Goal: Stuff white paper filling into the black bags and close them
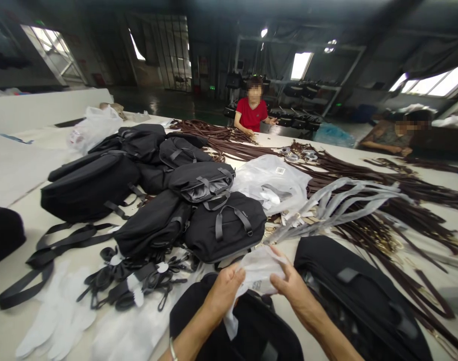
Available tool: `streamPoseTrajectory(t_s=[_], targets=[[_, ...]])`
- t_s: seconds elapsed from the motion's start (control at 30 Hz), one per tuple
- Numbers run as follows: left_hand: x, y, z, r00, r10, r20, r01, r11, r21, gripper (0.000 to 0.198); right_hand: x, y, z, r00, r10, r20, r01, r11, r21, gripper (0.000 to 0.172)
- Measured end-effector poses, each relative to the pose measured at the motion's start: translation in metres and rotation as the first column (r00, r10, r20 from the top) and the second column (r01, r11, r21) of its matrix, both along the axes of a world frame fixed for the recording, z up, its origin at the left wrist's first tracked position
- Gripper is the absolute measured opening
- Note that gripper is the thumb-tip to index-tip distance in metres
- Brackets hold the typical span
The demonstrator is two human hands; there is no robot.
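My left hand (224, 291) and my right hand (291, 286) both grip a small white translucent plastic bag (258, 273), fingers pinched on its edges, just above a black bag (247, 326) lying at the near table edge. A second black bag (360, 296) lies right of my right hand. Behind the hands sits a pile of black bags (169, 200) with grey straps.
White gloves (59, 316) and black strap bundles (131, 281) lie at the left. Brown straps (402, 200) and grey wrapped strips (345, 205) cover the right of the table (18, 165). One person in red (252, 113) and another person (392, 135) work at the far side.
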State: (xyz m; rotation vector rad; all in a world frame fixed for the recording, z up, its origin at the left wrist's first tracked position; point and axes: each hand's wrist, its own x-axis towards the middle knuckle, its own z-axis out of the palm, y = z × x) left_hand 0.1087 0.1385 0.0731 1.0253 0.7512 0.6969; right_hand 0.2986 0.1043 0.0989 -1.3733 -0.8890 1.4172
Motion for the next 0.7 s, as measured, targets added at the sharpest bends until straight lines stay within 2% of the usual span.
streamPoseTrajectory(t_s=[0.07, 0.1, 0.13, 0.17, 0.2, 0.23, 0.3, 0.37, 0.4, 0.43, 0.47, 0.53, 0.57, 0.63, 0.7], targets=[[-0.002, -0.001, 0.003, 0.99, -0.123, -0.067, 0.131, 0.985, 0.117, 0.051, -0.006, -0.006, -0.003, 0.991, 0.124, 0.053, -0.121, 0.991, -0.05, 0.059], [-0.004, 0.0, 0.004, 0.974, -0.154, -0.168, 0.184, 0.966, 0.183, 0.047, -0.006, -0.009, -0.005, 0.991, 0.119, 0.059, -0.115, 0.99, -0.078, 0.052], [-0.007, 0.002, 0.004, 0.941, -0.143, -0.306, 0.222, 0.944, 0.245, 0.042, -0.004, -0.011, -0.008, 0.997, 0.061, 0.05, -0.056, 0.994, -0.098, 0.048], [-0.011, 0.006, 0.002, 0.89, -0.079, -0.449, 0.242, 0.917, 0.317, 0.037, 0.001, -0.013, -0.011, 0.998, -0.047, 0.032, 0.05, 0.993, -0.104, 0.048], [-0.014, 0.011, 0.0, 0.818, 0.033, -0.574, 0.247, 0.881, 0.403, 0.031, 0.008, -0.015, -0.014, 0.984, -0.178, 0.013, 0.178, 0.978, -0.106, 0.049], [-0.018, 0.018, -0.003, 0.732, 0.166, -0.661, 0.262, 0.827, 0.498, 0.024, 0.017, -0.017, -0.017, 0.952, -0.306, -0.001, 0.304, 0.946, -0.112, 0.051], [-0.022, 0.035, -0.014, 0.573, 0.405, -0.713, 0.361, 0.656, 0.663, 0.014, 0.037, -0.021, -0.025, 0.856, -0.516, 0.008, 0.511, 0.845, -0.159, 0.058], [-0.024, 0.056, -0.028, 0.484, 0.54, -0.688, 0.521, 0.454, 0.723, 0.039, 0.055, -0.027, -0.034, 0.777, -0.629, 0.033, 0.621, 0.756, -0.209, 0.064], [-0.024, 0.066, -0.036, 0.456, 0.575, -0.68, 0.588, 0.379, 0.715, 0.051, 0.062, -0.031, -0.039, 0.755, -0.654, 0.033, 0.644, 0.732, -0.223, 0.065], [-0.023, 0.075, -0.042, 0.43, 0.596, -0.678, 0.634, 0.335, 0.697, 0.057, 0.067, -0.034, -0.045, 0.746, -0.666, 0.019, 0.652, 0.724, -0.227, 0.064], [-0.023, 0.083, -0.047, 0.405, 0.601, -0.689, 0.661, 0.328, 0.675, 0.057, 0.07, -0.037, -0.051, 0.748, -0.664, -0.004, 0.646, 0.729, -0.225, 0.062], [-0.023, 0.097, -0.049, 0.371, 0.569, -0.733, 0.678, 0.373, 0.633, 0.055, 0.073, -0.042, -0.061, 0.76, -0.648, -0.055, 0.627, 0.752, -0.203, 0.058], [-0.024, 0.102, -0.045, 0.371, 0.539, -0.756, 0.677, 0.4, 0.617, 0.055, 0.073, -0.043, -0.065, 0.758, -0.647, -0.081, 0.625, 0.757, -0.188, 0.056], [-0.029, 0.112, -0.028, 0.379, 0.487, -0.786, 0.67, 0.441, 0.597, 0.054, 0.072, -0.041, -0.068, 0.749, -0.651, -0.124, 0.636, 0.758, -0.146, 0.054], [-0.037, 0.122, 0.001, 0.371, 0.48, -0.795, 0.655, 0.472, 0.59, 0.051, 0.069, -0.036, -0.062, 0.758, -0.644, -0.105, 0.643, 0.764, -0.052, 0.05]])
